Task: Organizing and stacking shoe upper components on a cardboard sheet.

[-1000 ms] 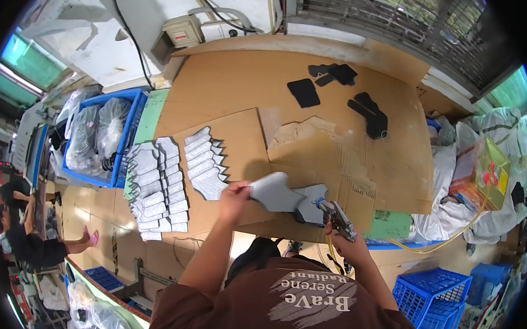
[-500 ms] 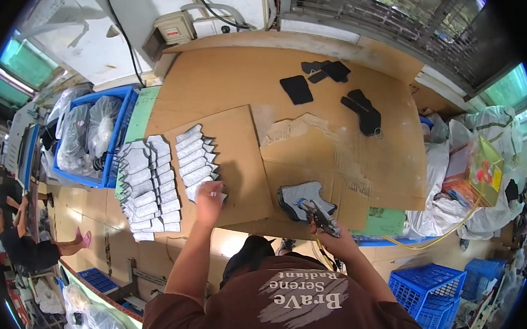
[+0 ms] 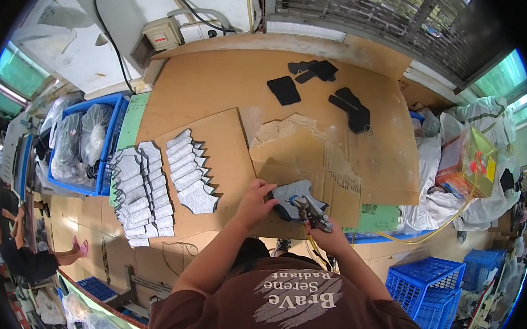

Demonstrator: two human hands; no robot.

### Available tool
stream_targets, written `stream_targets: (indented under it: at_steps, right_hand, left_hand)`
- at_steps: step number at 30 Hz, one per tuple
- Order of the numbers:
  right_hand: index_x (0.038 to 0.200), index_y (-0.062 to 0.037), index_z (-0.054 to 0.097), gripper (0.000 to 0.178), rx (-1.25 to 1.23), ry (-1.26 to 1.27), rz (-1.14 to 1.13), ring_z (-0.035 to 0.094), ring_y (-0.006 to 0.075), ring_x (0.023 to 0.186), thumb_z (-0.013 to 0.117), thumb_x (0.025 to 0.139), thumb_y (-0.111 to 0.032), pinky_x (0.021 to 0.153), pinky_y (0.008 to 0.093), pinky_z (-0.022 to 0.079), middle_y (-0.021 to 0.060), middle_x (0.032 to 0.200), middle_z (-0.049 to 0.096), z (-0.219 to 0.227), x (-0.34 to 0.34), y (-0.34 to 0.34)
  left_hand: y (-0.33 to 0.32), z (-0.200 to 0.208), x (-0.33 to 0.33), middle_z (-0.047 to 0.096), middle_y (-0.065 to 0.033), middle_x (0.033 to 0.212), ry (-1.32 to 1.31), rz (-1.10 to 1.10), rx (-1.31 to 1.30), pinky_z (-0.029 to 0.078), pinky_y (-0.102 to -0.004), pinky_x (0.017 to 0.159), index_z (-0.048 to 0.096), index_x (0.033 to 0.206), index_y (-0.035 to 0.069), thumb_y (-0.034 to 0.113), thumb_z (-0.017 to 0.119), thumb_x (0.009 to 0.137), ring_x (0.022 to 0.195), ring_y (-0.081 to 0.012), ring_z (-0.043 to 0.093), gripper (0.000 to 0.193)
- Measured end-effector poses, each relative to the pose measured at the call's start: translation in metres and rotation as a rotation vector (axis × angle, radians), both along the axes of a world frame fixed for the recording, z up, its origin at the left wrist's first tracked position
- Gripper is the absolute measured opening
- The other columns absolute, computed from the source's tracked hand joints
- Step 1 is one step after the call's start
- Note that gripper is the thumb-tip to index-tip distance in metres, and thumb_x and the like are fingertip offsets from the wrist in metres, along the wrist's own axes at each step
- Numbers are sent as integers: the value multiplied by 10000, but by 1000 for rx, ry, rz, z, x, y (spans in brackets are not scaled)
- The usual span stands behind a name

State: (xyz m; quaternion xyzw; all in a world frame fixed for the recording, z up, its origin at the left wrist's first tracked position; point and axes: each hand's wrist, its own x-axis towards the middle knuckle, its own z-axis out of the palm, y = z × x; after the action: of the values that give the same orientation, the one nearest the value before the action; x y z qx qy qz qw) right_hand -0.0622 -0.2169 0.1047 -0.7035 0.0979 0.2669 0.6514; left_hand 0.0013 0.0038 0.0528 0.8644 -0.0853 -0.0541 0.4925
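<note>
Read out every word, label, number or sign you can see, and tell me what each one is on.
Brown shirt: pale printed lettering, upside down in this view; I won't copy its words.
Wall box: small red-and-white label, too small to read.
Yellowish box at right: red and yellow markings, no words readable.
Grey piece at the left hand, metal tool in the right hand: no readable text.

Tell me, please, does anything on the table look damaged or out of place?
Yes, the cardboard is torn near its middle, with ragged edges and ridges showing. The black pieces also lie scattered, unlike the orderly grey rows.
</note>
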Motion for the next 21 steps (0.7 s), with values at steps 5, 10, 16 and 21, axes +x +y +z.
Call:
stream_targets:
  at_steps: [5, 10, 16, 21]
  right_hand:
    - [915, -15, 552, 150, -80, 94, -76, 530, 104, 750, 530, 769, -44, 714, 247, 428, 19, 789, 572, 10, 2, -8]
    - [903, -16, 560, 141, -109, 60, -132, 524, 102, 747, 533, 772, -58, 711, 252, 425, 20, 795, 574, 6, -1, -21]
    - [883, -26, 560, 114, -104, -5, -120, 514, 96, 790, 538, 775, -57, 739, 243, 407, 12, 834, 571, 7, -5, -17]
    - [893, -45, 544, 118, -55, 12, -37, 503, 91, 811, 527, 777, -36, 749, 246, 400, 8, 847, 561, 17, -6, -11]
  left_hand:
    - [-1, 0, 2, 494, -101, 897, -72, 3, -47, 441, -302, 622, 594, 985, 22, 49, 698, 637, 656, -215, 518, 364]
    - [-3, 10, 2, 510, -97, 849, -79, 7, -40, 445, -299, 625, 599, 929, 16, 24, 677, 649, 659, -214, 525, 291]
    - [9, -21, -7, 574, -75, 777, 29, 165, -237, 456, -278, 620, 602, 890, 13, 6, 613, 721, 678, -171, 551, 169]
    - [83, -18, -18, 599, -45, 734, 373, 479, -508, 449, -222, 603, 607, 880, -11, 23, 577, 769, 634, -103, 542, 120]
